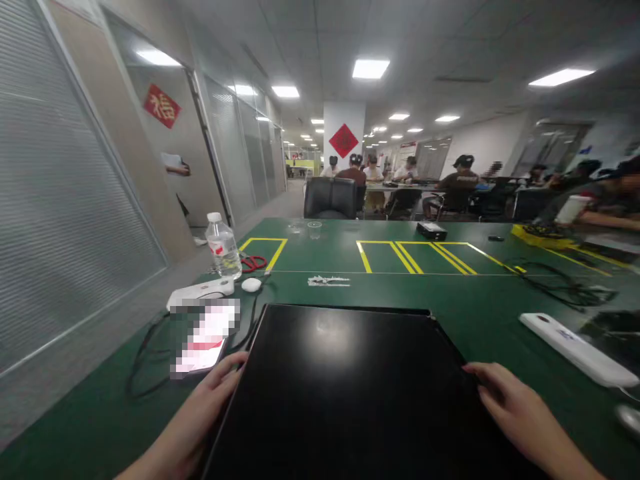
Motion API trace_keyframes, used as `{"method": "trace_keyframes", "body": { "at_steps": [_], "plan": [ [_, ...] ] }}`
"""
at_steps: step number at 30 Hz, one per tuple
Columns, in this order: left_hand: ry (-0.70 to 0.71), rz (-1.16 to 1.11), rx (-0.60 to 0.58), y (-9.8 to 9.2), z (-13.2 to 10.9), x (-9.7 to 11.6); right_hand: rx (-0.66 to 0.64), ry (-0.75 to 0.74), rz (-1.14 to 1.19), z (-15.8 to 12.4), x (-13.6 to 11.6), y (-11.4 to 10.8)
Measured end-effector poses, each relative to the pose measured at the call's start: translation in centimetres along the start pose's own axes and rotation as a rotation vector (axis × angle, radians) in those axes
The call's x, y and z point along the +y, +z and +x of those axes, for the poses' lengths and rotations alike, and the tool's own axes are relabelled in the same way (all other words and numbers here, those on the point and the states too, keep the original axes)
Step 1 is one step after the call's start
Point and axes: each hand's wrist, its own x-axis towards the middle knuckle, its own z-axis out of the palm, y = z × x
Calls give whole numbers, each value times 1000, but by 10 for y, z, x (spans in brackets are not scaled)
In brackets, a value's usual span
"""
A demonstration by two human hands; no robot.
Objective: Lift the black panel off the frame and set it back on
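A large flat glossy black panel (340, 380) lies on the green table (390, 290) right in front of me. My left hand (203, 413) rests against the panel's left edge, fingers stretched along it. My right hand (517, 417) lies flat on the panel's right side, fingers spread toward its edge. Neither hand is wrapped round anything. A phone (203, 343) lies just beyond my left fingers.
A water bottle (223, 247), red scissors (253, 263), a white power strip (200, 291) and black cables sit at the left. Another white power strip (575, 348) and cables lie at the right. A small black box (431, 230) stands farther back. Several people sit at tables beyond.
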Motion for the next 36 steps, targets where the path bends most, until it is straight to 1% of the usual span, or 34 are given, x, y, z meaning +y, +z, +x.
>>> {"method": "trace_keyframes", "body": {
  "at_steps": [4,7,11,17,24,27,30,36],
  "plan": [
    [3,26,-16,0,-1,2,7,-3,-2,-1,-3,-2],
    [20,54,-49,-1,-2,5,10,-1,0,-1,-6,-3],
    [42,77,-33,-5,-1,9,3,8,7,0,-11,-4],
    [166,127,-38,-9,1,5,-20,21,17,-1,-12,-4],
    [282,85,-31,2,-19,7,-15,25,23,-2,-14,-4],
    [252,21,-56,7,-28,9,-1,57,48,-1,-13,-3],
    [207,-39,-69,12,-36,10,18,122,73,0,-13,-3],
    [185,-131,-93,18,-47,13,45,217,130,2,-13,-4]
  ]
}}
